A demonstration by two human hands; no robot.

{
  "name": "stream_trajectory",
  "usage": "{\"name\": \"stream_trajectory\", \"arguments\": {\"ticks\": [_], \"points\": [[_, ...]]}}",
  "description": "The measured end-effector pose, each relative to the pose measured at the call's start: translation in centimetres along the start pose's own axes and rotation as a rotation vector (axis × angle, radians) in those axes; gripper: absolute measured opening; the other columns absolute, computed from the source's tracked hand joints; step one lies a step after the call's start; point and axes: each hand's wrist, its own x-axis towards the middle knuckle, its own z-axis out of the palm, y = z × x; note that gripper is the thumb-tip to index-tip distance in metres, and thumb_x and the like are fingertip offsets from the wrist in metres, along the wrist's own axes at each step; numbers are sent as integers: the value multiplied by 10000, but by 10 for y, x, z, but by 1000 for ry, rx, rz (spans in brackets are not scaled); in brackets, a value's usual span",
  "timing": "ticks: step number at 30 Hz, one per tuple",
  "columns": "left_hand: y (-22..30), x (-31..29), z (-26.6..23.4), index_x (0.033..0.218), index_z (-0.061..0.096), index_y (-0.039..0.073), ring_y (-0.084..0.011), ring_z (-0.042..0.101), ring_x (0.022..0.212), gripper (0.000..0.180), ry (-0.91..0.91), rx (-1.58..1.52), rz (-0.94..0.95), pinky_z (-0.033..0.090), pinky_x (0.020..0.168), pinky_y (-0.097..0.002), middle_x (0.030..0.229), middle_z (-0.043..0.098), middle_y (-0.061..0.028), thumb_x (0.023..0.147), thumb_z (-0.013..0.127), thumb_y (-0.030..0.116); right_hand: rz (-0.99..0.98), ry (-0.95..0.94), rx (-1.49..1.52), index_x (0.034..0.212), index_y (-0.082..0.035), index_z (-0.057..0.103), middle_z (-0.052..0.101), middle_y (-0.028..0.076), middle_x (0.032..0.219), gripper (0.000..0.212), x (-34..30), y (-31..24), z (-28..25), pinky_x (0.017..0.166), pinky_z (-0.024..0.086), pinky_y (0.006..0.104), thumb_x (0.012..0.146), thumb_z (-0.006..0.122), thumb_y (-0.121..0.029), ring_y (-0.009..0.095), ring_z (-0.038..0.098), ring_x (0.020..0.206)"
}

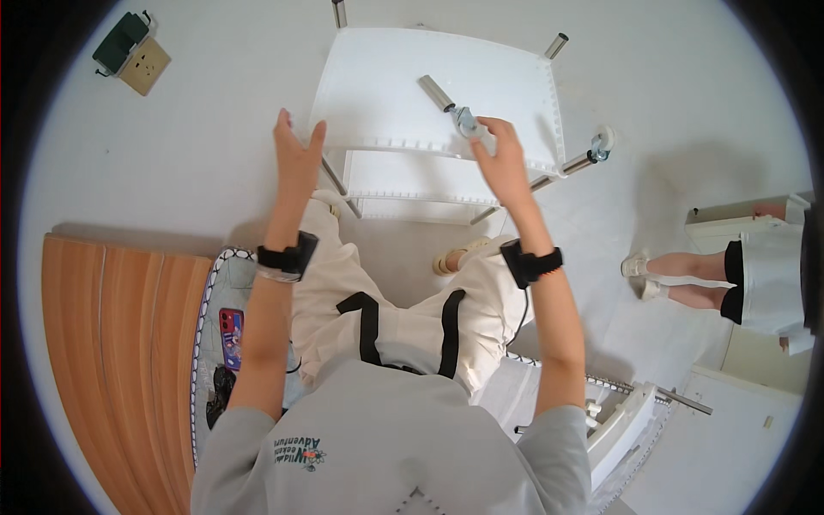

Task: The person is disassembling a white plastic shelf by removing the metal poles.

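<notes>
With your right hand [505, 172] closed around the wheel end of the caster [466, 120] at 1 o'clock, its metal tube [436, 93] aimed toward 11, you'd best steady the white shelf [369, 86] using your left hand [298, 160], wide-spread and seemingly empty near 11.

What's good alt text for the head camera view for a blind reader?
Right hand holds a caster wheel joined to a metal tube, over a white shelf unit; left hand is open near its left edge. Another person stands at far right.
</notes>
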Motion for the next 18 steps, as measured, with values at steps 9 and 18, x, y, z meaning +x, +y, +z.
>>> {"name": "stream_trajectory", "arguments": {"ticks": [9, 18], "points": [[-11, 1, 8, 1146, 402, -41, -285, 514, 1009, 364, -3, -86, -69, 387, 868, -342, 1062, 545, -188, 849, 511, 138, -83, 116, -416, 1028, -48, 536, 517, 116, 1009, 332, 22, 19, 54, 769, 393, 399, 736, 624, -179, 272, 502, 902], [-35, -11, 0, 1084, 487, -14, -256, 555, 954, 249, 96, -91, -42, 432, 805, -311, 1073, 554, -167, 852, 481, 77, -104, 208, -390, 949, -67, 547, 511, 108, 917, 228, 23, 32, 63, 719, 382, 400, 743, 612, -139, 287, 466, 825]]}}
